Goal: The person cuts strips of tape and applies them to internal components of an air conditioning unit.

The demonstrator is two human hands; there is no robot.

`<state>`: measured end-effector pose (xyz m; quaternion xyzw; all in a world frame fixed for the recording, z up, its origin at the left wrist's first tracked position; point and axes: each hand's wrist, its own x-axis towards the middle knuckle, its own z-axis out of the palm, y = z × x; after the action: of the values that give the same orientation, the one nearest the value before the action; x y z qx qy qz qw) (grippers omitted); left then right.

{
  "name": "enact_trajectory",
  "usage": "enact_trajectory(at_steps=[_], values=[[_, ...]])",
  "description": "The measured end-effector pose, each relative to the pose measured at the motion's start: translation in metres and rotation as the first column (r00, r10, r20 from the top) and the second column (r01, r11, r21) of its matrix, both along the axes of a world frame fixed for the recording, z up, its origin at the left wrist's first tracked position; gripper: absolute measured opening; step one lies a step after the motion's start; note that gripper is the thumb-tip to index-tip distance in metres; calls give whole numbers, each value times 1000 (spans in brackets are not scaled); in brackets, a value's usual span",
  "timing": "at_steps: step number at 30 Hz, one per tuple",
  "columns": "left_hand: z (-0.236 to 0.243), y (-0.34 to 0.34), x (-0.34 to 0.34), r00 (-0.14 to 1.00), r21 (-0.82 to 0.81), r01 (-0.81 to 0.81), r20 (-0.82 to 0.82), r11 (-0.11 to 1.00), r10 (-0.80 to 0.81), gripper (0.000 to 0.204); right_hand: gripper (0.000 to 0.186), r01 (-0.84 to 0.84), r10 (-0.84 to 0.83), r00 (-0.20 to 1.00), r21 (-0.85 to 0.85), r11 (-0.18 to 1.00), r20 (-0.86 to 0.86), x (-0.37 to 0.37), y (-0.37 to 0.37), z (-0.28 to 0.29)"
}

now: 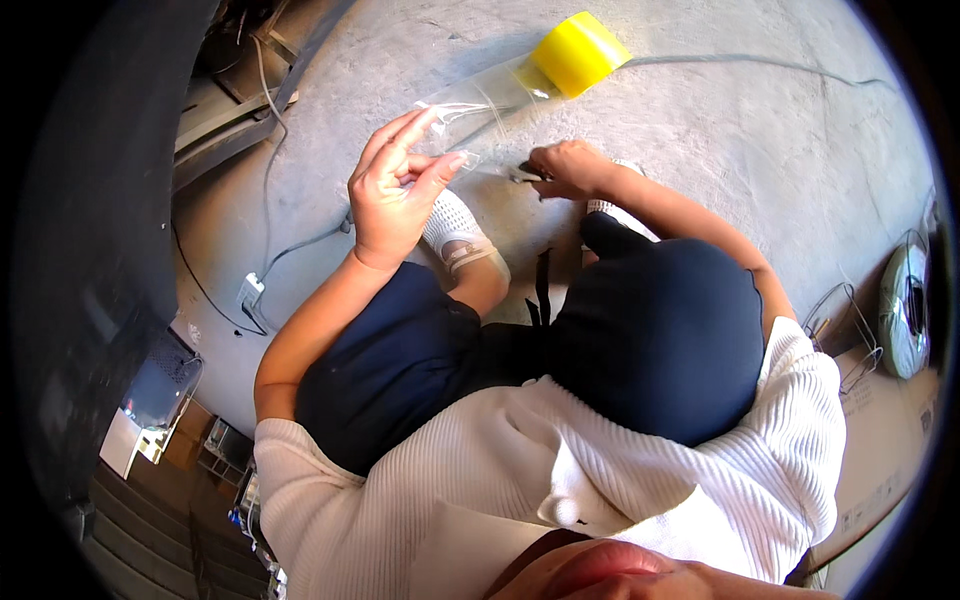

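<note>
My left hand [392,195] pinches the end of a clear plastic strip [485,100] at its thumb and fingers. The strip runs up to a yellow roll [578,55] lying on the concrete floor at the top of the head view. To the right of my left hand, a little below the strip, my right hand [572,172] has curled fingers around a small metal tool [525,172], too small to make out. A clear piece of film lies between the two hands. My knees in dark trousers are just below both hands.
Grey cables [730,62] cross the floor [700,140]. A white power strip [250,290] sits at left, beside a dark metal frame [225,140] and a large black surface [90,250]. A grey-green coiled object [895,330] and a cardboard box [880,440] are at right.
</note>
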<state>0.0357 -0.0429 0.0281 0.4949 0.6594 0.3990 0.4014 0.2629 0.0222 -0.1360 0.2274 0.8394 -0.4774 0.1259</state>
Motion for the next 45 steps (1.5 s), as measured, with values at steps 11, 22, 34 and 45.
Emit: enact_trajectory(at_steps=[11, 22, 34, 45], values=[[6, 8, 1, 1000, -12, 12, 25, 1000, -11, 48, 55, 283, -271, 947, -851, 442, 174, 83, -22, 43], [15, 28, 14, 998, -21, -43, 53, 999, 44, 47, 64, 128, -369, 929, -907, 401, -32, 71, -36, 80], [27, 41, 18, 991, -73, -51, 118, 996, 59, 49, 65, 113, -182, 942, -243, 963, -282, 55, -8, 69], [31, 45, 24, 986, -76, -57, 150, 996, 68, 51, 69, -8, -504, 864, -1000, -1, -6, 55, -21, 105]])
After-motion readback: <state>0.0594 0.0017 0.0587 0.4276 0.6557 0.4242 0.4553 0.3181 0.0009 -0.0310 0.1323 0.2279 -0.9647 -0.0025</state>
